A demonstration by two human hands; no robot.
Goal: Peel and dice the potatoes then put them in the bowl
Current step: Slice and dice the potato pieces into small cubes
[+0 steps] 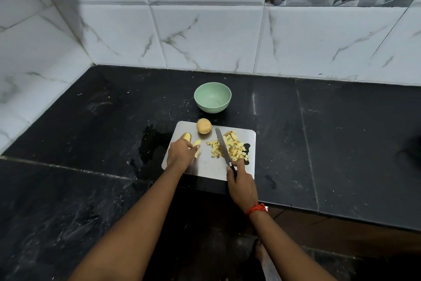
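Note:
A grey cutting board (pixel 206 165) lies on the black counter. A whole unpeeled potato (pixel 204 125) sits at the board's far edge. My left hand (pixel 180 152) holds cut potato pieces (pixel 196 144) against the board's left side, and a potato half (pixel 186 136) shows behind the fingers. My right hand (pixel 240 180) grips the handle of a knife (pixel 222 146); its blade points away from me and lies against a pile of diced potato (pixel 232 147) on the board's right part. A pale green bowl (pixel 212 97) stands beyond the board, with nothing visible inside.
The black counter (pixel 341 135) runs along white marbled wall tiles and turns a corner on the left. A wet patch (pixel 148 144) lies left of the board. The counter's front edge passes just under the board. A dark object (pixel 413 148) shows at the right border.

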